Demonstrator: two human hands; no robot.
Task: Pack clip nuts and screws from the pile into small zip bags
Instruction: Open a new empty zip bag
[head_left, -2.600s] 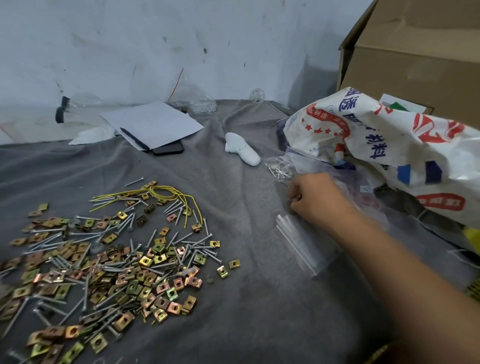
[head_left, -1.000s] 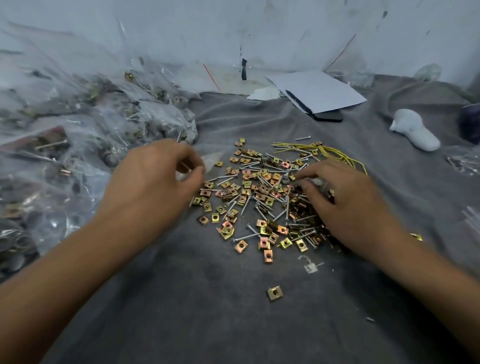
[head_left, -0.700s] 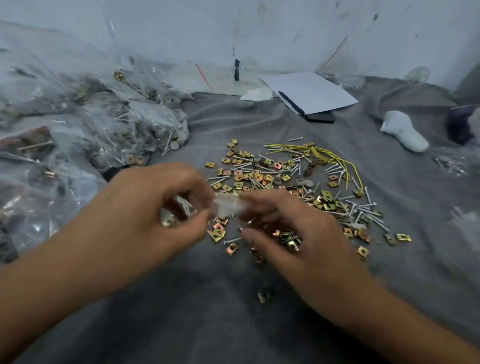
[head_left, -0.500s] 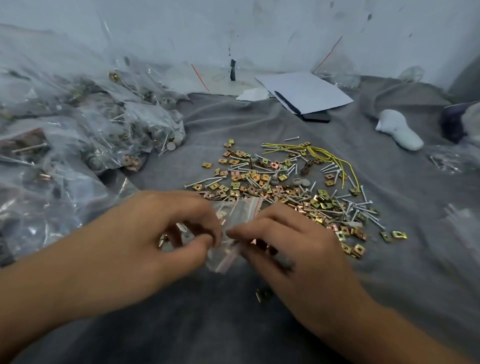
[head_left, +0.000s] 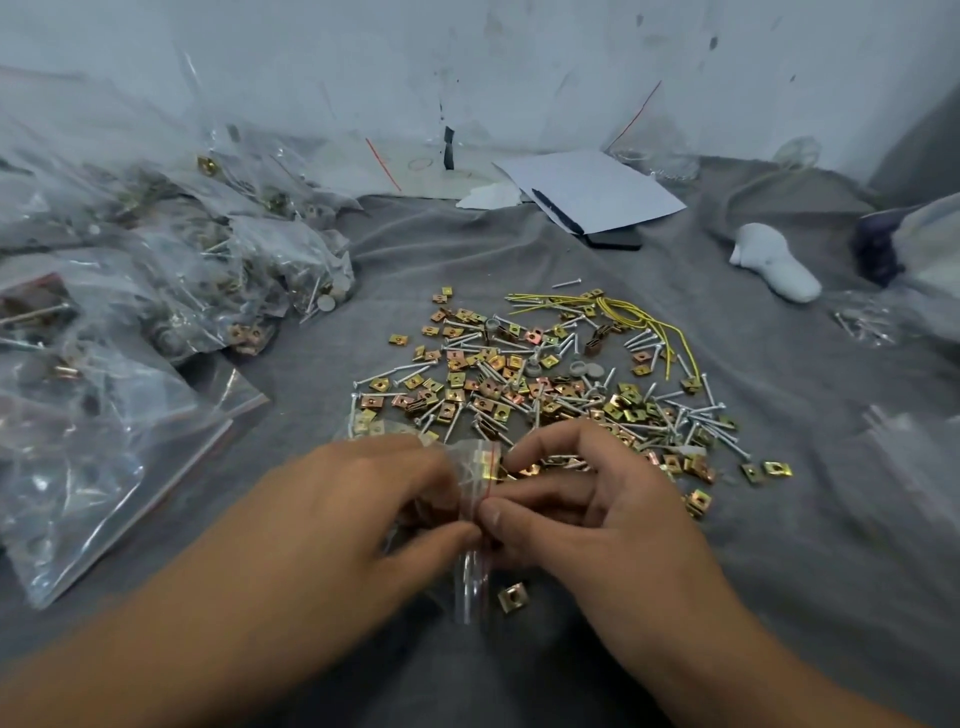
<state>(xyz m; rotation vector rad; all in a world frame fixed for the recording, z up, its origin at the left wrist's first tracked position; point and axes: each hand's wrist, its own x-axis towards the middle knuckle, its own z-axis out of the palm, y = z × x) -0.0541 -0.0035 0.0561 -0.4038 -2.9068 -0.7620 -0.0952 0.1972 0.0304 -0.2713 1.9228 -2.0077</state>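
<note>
**Opening the small zip bag over the pile**

A small zip bag (head_left: 475, 499) is pinched at its red-lined mouth between the left hand (head_left: 363, 504) and the right hand (head_left: 587, 514), just at the near edge of the pile (head_left: 550, 384) of clip nuts and screws, midway across the grey-covered worktop (head_left: 779, 545). A clip nut seems to sit at the mouth (blur prevents certainty). The two lips should be drawn apart evenly and the opening kept facing the pile, so parts can be slid in without snagging. One stray clip nut (head_left: 513, 596) lies just beside the bag's lower end.
</note>
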